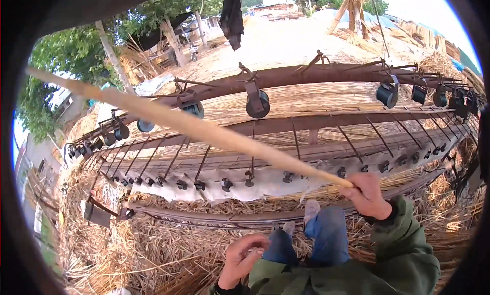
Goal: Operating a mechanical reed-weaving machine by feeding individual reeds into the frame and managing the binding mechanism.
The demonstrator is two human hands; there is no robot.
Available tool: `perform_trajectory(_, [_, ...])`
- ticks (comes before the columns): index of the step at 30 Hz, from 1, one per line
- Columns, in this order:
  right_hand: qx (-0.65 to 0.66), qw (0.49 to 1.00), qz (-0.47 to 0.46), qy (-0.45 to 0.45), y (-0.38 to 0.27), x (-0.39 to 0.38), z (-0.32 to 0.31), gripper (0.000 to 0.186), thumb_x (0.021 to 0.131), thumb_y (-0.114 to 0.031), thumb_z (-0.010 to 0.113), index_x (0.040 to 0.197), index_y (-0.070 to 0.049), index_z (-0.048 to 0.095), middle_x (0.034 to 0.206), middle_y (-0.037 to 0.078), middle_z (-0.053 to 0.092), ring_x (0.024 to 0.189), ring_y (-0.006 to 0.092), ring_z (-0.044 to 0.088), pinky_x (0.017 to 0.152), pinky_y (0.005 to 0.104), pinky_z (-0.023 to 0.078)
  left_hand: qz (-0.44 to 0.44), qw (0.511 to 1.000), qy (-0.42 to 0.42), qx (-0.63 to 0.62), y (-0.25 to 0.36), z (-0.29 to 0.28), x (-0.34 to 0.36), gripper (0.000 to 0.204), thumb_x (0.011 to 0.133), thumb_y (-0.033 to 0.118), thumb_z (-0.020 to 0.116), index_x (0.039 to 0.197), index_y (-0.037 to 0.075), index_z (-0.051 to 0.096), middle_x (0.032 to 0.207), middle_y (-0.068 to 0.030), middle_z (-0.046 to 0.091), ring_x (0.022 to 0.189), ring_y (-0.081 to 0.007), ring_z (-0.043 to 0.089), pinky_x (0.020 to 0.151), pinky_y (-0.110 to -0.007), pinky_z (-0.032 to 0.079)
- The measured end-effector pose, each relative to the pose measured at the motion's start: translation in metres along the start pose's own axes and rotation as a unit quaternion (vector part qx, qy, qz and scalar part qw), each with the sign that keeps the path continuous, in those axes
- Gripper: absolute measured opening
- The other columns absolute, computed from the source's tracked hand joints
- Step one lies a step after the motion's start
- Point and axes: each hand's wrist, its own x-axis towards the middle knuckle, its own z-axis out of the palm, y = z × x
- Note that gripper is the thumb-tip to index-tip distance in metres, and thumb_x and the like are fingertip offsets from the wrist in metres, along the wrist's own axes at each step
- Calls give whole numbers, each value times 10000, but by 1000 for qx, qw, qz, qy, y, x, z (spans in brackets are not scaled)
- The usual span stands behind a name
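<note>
1 long pale wooden stick (189, 125) runs from our right hand (368, 195) up and leftward across the view, its far end reaching toward the trees at the upper left. Our right fingers (357, 182) are closed around its near end. Our left hand (244, 259) hangs low beside our knees, fingers loosely curled and holding nothing we can make out. Beyond the stick stands a long weaving frame (286, 124) of rusty brown bars, with a row of dark spools (258, 104) hanging from its upper bar and thin rods slanting down to a strip of white cloth (255, 185). Straw (153, 244) lies under our feet and is matted on the frame.
</note>
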Motion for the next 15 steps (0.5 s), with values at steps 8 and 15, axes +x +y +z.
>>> perform_trajectory(8, [169,907,1,386,51,-44,-53,271,929,-257,436,875,7,467,627,-22,342,534,50,291,473,216,222,7,998,36,-49,-39,-8,-16,230,882,53,490,1088,-41,530,918,-87,594,819,-138,571,725,-255,461])
perform_trajectory(15, [-618,671,116,394,115,-144,-105,344,817,-51,492,1147,44,495,953,90,605,711,199,573,569,329,444,-32,989,108,-100,-65,-12,-17,219,890,94,506,1079,-14,535,861,-51,596,762,-94,554,693,-228,456])
